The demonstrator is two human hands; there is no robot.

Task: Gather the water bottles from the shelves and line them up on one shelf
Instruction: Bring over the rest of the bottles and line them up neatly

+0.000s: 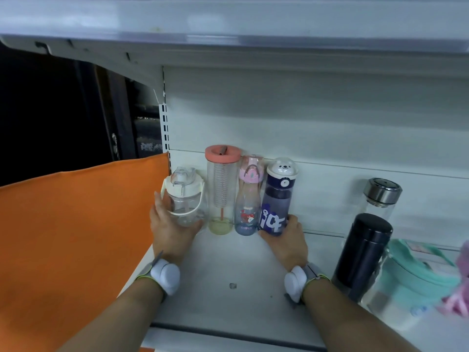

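Several bottles stand in a row against the back wall of the white shelf (228, 265). From the left: a clear jug with a white lid and handle (186, 196), a tall clear bottle with a coral lid (221, 189), a pink-capped cartoon bottle (248, 199) and a dark blue bottle with a bear-shaped cap (278, 196). My left hand (170, 227) grips the clear jug at its base. My right hand (289, 240) grips the base of the blue bear bottle. Further right stand a black flask (363, 252) and a clear bottle with a steel cap (380, 196).
An orange panel (76, 237) closes off the shelf's left side. A teal container (418, 273) and something pink (456, 298) crowd the shelf's right end, with a blurred clear bottle (380, 301) in front. Another shelf (228, 34) hangs close overhead.
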